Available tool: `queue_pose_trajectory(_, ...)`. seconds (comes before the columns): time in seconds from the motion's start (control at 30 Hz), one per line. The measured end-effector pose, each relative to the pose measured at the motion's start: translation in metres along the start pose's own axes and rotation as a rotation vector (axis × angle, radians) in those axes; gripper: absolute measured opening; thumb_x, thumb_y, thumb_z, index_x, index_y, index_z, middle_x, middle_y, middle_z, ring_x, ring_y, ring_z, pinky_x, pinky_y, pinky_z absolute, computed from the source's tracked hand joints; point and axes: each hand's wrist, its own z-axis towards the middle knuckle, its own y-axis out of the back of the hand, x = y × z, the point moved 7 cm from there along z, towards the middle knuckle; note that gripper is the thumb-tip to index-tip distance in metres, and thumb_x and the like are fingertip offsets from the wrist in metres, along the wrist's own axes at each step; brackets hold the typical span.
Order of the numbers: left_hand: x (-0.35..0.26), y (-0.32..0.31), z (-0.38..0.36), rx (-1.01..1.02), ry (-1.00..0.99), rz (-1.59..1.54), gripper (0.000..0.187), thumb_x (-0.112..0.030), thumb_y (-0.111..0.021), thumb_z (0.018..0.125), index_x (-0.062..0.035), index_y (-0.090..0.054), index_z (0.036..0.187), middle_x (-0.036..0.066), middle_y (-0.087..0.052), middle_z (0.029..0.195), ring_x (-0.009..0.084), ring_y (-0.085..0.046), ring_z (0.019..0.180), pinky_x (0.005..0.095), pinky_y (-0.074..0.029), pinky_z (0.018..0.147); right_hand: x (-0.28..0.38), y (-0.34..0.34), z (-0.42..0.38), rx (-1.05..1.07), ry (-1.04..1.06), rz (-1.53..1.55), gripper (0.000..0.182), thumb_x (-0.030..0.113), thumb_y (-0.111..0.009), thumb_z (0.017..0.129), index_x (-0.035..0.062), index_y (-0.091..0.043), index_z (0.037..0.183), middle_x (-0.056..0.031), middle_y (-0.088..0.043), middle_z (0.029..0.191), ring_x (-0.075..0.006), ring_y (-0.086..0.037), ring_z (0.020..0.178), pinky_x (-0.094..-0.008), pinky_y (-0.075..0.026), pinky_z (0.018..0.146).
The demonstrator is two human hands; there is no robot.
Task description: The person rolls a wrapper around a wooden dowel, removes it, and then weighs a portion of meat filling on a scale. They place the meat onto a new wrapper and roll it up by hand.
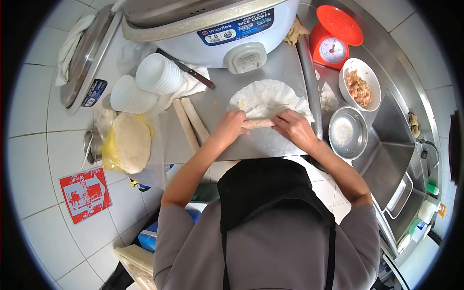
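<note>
On the steel counter, a partly rolled spring roll (259, 124) lies along the near edge of a thin white round wrapper (270, 96). My left hand (231, 126) grips its left end, fingers curled over it. Around the right end, my right hand (294, 127) is closed, thumb and fingers pressing the wrapper. The wrapper's wrinkled far part spreads flat beyond both hands. Two long pale rolls (185, 124) lie side by side left of my left hand. A pile of round wrappers (135, 142) sits in yellow plastic at the far left.
A rice cooker (237, 34) stands behind the wrapper. Stacked white cups (157, 72) and a knife (193, 75) are at the left. To the right are a red scale (333, 41), a bowl of meat filling (358, 89), a metal bowl (348, 133) and a sink (394, 145).
</note>
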Motion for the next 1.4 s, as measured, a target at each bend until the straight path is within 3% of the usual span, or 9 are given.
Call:
queue_pose_trajectory(0.23, -0.009, 0.005, 0.001, -0.003, -0.049, 0.048, 0.035, -0.015, -0.080, 0.065, 0.0041, -0.061, 0.087, 0.020, -0.063, 0.087, 0.0373, -0.060, 0.086, 0.0430, -0.047, 0.076, -0.005, -0.023, 0.030, 0.263, -0.129, 0.255, 0.032, 0.014, -0.078, 0.065, 0.0065, -0.063, 0.093, -0.0089, -0.057, 0.096, -0.0287, -0.057, 0.093, -0.0401, -0.049, 0.081)
queue_pose_trajectory(0.5, 0.001, -0.001, 0.004, 0.081, -0.009, 0.069, 0.033, -0.016, -0.080, 0.065, 0.0047, -0.063, 0.085, 0.022, -0.063, 0.087, 0.0389, -0.060, 0.087, 0.0436, -0.047, 0.077, -0.030, -0.012, 0.022, 0.517, -0.283, 0.158, 0.028, 0.016, -0.077, 0.068, 0.0063, -0.060, 0.089, -0.0094, -0.058, 0.097, -0.0297, -0.057, 0.098, -0.0404, -0.048, 0.083)
queue_pose_trajectory(0.8, -0.001, 0.001, 0.004, 0.112, 0.017, 0.074, 0.032, -0.015, -0.079, 0.066, 0.0051, -0.063, 0.085, 0.023, -0.063, 0.087, 0.0391, -0.061, 0.087, 0.0434, -0.047, 0.075, -0.074, 0.033, -0.015, 0.479, -0.337, 0.068, 0.027, 0.016, -0.077, 0.068, 0.0060, -0.060, 0.086, -0.0089, -0.060, 0.090, -0.0302, -0.058, 0.095, -0.0409, -0.047, 0.082)
queue_pose_trajectory(0.97, 0.001, 0.001, 0.004, 0.065, -0.008, 0.073, 0.032, -0.016, -0.078, 0.067, 0.0046, -0.064, 0.086, 0.023, -0.064, 0.086, 0.0388, -0.061, 0.086, 0.0431, -0.047, 0.076, -0.081, 0.057, -0.026, 0.416, -0.428, -0.047, 0.022, 0.014, -0.078, 0.062, 0.0057, -0.062, 0.075, -0.0091, -0.060, 0.089, -0.0301, -0.059, 0.092, -0.0418, -0.049, 0.075)
queue_pose_trajectory(1.03, -0.002, 0.000, 0.004, 0.061, -0.014, 0.065, 0.032, -0.017, -0.078, 0.067, 0.0045, -0.064, 0.086, 0.023, -0.064, 0.086, 0.0388, -0.061, 0.086, 0.0431, -0.048, 0.075, -0.034, 0.065, -0.008, -0.072, -0.135, -0.026, 0.030, 0.014, -0.079, 0.060, 0.0052, -0.066, 0.085, -0.0092, -0.059, 0.088, -0.0286, -0.058, 0.089, -0.0406, -0.049, 0.074)
queue_pose_trajectory(1.1, -0.005, 0.002, 0.004, 0.136, 0.025, 0.100, 0.032, -0.016, -0.078, 0.068, 0.0034, -0.064, 0.089, 0.022, -0.064, 0.088, 0.0383, -0.061, 0.089, 0.0430, -0.047, 0.077, 0.001, 0.040, -0.002, -0.078, 0.030, 0.020, 0.034, 0.013, -0.075, 0.063, 0.0028, -0.066, 0.094, -0.0086, -0.058, 0.088, -0.0255, -0.058, 0.085, -0.0383, -0.049, 0.074)
queue_pose_trajectory(1.23, -0.007, 0.003, -0.004, 0.058, 0.022, 0.118, 0.038, -0.019, -0.079, 0.067, 0.0013, -0.062, 0.095, 0.019, -0.063, 0.096, 0.0368, -0.058, 0.096, 0.0427, -0.045, 0.082, 0.007, 0.005, -0.008, -0.052, 0.104, -0.087, 0.031, 0.010, -0.070, 0.068, 0.0011, -0.066, 0.097, -0.0070, -0.057, 0.088, -0.0228, -0.057, 0.083, -0.0353, -0.050, 0.073)
queue_pose_trajectory(1.33, -0.025, 0.005, -0.011, -0.058, -0.035, 0.220, 0.044, -0.021, -0.079, 0.066, 0.0017, -0.058, 0.097, 0.017, -0.059, 0.099, 0.0328, -0.057, 0.098, 0.0413, -0.045, 0.084, 0.003, 0.006, -0.007, -0.038, 0.109, -0.080, 0.028, 0.007, -0.066, 0.071, -0.0001, -0.065, 0.097, -0.0060, -0.057, 0.088, -0.0215, -0.057, 0.082, -0.0339, -0.050, 0.073)
queue_pose_trajectory(1.4, -0.044, 0.007, -0.018, -0.312, -0.174, 0.209, 0.044, -0.020, -0.075, 0.071, -0.0022, -0.057, 0.107, 0.014, -0.055, 0.112, 0.0305, -0.054, 0.104, 0.0415, -0.042, 0.087, 0.000, 0.006, -0.003, -0.026, 0.107, -0.025, 0.027, 0.008, -0.067, 0.072, 0.0005, -0.066, 0.097, -0.0058, -0.058, 0.089, -0.0218, -0.057, 0.084, -0.0337, -0.050, 0.073)
